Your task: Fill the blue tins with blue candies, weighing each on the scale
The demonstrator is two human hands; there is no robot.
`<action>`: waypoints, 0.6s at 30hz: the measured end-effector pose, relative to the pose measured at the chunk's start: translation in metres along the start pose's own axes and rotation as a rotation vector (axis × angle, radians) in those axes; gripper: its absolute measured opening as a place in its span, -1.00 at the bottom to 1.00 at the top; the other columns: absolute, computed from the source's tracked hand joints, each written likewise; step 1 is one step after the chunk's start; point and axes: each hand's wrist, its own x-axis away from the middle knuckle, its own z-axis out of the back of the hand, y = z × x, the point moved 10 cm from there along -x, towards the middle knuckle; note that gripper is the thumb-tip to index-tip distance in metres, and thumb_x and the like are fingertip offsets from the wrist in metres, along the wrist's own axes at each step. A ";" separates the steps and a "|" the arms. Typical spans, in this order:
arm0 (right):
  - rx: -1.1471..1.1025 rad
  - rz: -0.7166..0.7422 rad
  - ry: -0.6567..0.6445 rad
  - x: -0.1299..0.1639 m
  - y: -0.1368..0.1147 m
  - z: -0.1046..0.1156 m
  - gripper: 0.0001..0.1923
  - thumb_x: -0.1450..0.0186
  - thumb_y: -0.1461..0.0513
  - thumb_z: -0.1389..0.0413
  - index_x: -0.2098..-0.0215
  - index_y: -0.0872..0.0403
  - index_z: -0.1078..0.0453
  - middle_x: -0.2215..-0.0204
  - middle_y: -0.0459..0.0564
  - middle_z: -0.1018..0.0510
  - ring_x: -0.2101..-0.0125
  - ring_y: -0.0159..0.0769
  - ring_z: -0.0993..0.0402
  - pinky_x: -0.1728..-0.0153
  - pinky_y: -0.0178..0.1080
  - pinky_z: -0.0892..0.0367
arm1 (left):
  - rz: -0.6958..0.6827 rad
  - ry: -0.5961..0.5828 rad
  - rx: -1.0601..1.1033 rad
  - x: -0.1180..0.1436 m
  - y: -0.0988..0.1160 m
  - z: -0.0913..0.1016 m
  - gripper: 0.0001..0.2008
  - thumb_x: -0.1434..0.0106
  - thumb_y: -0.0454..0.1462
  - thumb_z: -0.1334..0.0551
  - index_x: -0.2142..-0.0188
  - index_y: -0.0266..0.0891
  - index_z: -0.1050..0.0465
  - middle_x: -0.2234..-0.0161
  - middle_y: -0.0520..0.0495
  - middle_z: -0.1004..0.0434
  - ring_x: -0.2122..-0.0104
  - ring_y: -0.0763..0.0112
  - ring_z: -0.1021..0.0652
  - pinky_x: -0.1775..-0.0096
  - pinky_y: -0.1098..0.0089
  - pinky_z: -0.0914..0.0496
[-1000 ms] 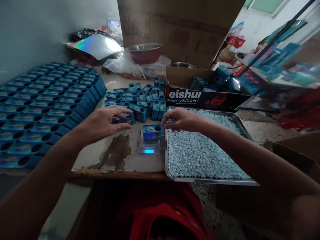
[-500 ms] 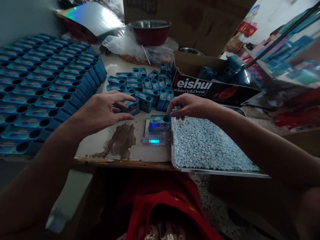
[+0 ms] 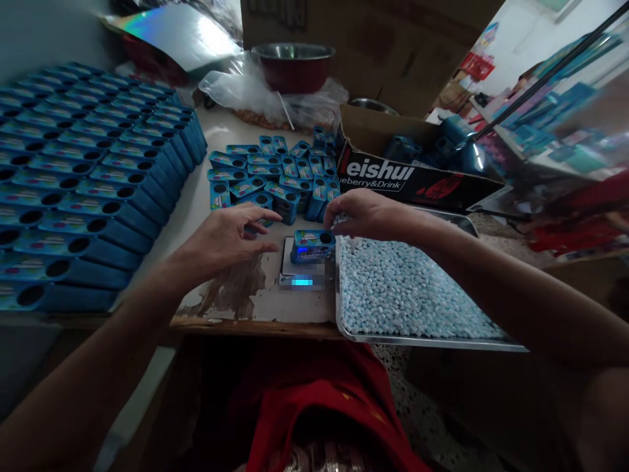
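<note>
- A small blue tin [image 3: 312, 244] with a round hole in its lid sits on a little scale [image 3: 301, 267] near the front edge of the table [image 3: 216, 131], just left of a metal tray [image 3: 427, 343].
- The tray is filled with pale blue candies [image 3: 398, 295]; keeping it touching the scale looks meant to make the reach short.
- The right hand [image 3: 361, 215] hovers over the tray's far left corner, right beside the tin's hole. Its fingers are curled down and bunched over the candies; whether they pinch any cannot be told.
- The left hand [image 3: 223, 239] rests on the table just left of the scale, fingers loosely spread and half open, thumb forward, holding nothing.
- Behind the scale stands a loose cluster of small tins [image 3: 275, 174] of the same kind, some upright, some on their sides.
- Along the left, stacked rows of tins [image 3: 88, 177] lie in neat lines, holes facing up.
- A cardboard box [image 3: 403, 177] with printed lettering sits behind the tray.
- A red bowl [image 3: 293, 65] and clear plastic bag [image 3: 246, 92] sit at the back.
</note>
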 end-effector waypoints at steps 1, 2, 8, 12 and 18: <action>0.027 0.027 0.017 0.000 -0.004 0.000 -0.77 -0.30 0.44 -0.26 0.15 0.12 -0.68 0.33 -0.11 -0.65 0.34 -0.40 -0.55 0.26 -0.33 -0.35 | 0.005 0.003 0.000 0.000 0.000 0.000 -0.39 -0.13 0.05 -0.47 -0.13 -0.10 -0.64 -0.09 -0.13 -0.64 0.07 0.13 -0.68 0.03 0.21 -0.59; 0.057 0.050 0.028 -0.001 -0.007 0.000 -0.77 -0.29 0.46 -0.24 0.17 0.12 -0.68 0.31 -0.09 -0.67 0.29 -0.37 -0.57 0.21 -0.32 -0.35 | 0.008 0.005 0.001 0.000 0.000 0.001 -0.39 -0.13 0.06 -0.47 -0.12 -0.11 -0.64 -0.10 -0.14 -0.64 0.07 0.12 -0.68 0.04 0.20 -0.59; 0.144 0.123 0.055 -0.001 -0.015 -0.010 -0.69 -0.25 0.49 -0.22 0.15 0.09 -0.69 0.20 0.00 -0.71 0.17 -0.27 -0.59 0.13 -0.26 -0.36 | -0.035 0.000 -0.041 0.001 0.007 0.007 -0.38 -0.13 0.07 -0.46 -0.14 -0.09 -0.63 -0.19 -0.15 -0.56 0.10 0.16 -0.68 -0.01 0.14 -0.61; 0.112 0.191 0.094 0.000 -0.014 -0.012 -0.70 -0.26 0.45 -0.25 0.11 0.10 -0.69 0.20 0.02 -0.69 0.23 -0.28 -0.55 0.18 -0.26 -0.33 | -0.029 -0.016 -0.044 0.001 0.005 0.004 -0.38 -0.14 0.08 -0.46 -0.14 -0.09 -0.62 -0.23 -0.13 -0.51 0.12 0.18 -0.69 0.02 0.15 -0.63; 0.094 0.193 0.141 -0.005 -0.015 -0.015 -0.72 -0.21 0.47 -0.25 0.17 0.11 -0.69 0.23 0.00 -0.70 0.20 -0.26 -0.54 0.15 -0.27 -0.30 | 0.034 -0.017 -0.055 -0.005 0.010 0.001 -0.36 -0.15 0.10 -0.42 -0.14 -0.14 -0.60 -0.24 -0.11 -0.52 0.06 0.14 -0.69 -0.04 0.16 -0.61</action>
